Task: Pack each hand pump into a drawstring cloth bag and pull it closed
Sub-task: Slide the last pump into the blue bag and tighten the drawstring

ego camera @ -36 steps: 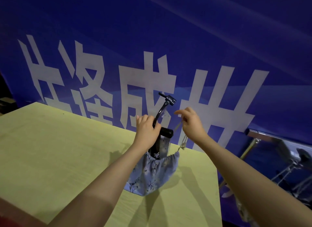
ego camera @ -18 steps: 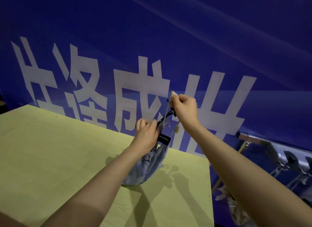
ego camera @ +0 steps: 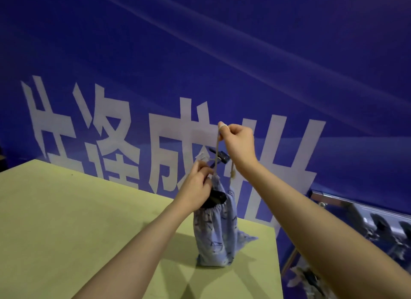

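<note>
Pump (ego camera: pixel 215 198) stands in the bag (ego camera: pixel 214 232) on the table (ego camera: pixel 66 209), its head poking out just below our right hand (ego camera: pixel 240 147). That hand pinches the cord (ego camera: pixel 216 151) and lifts; our left hand (ego camera: pixel 196 187) grips the bag's mouth. We should hold the mouth down and pull straight up. Since a moment ago, the right hand has risen and the bag stands taller.

a big blue banner (ego camera: pixel 244 54) with large white letters (ego camera: pixel 111 143) fills the back. in front of it is a pale yellow-green counter (ego camera: pixel 66 220). to the right, low down, a shiny metal rack (ego camera: pixel 355 212) shows in dim light.
</note>
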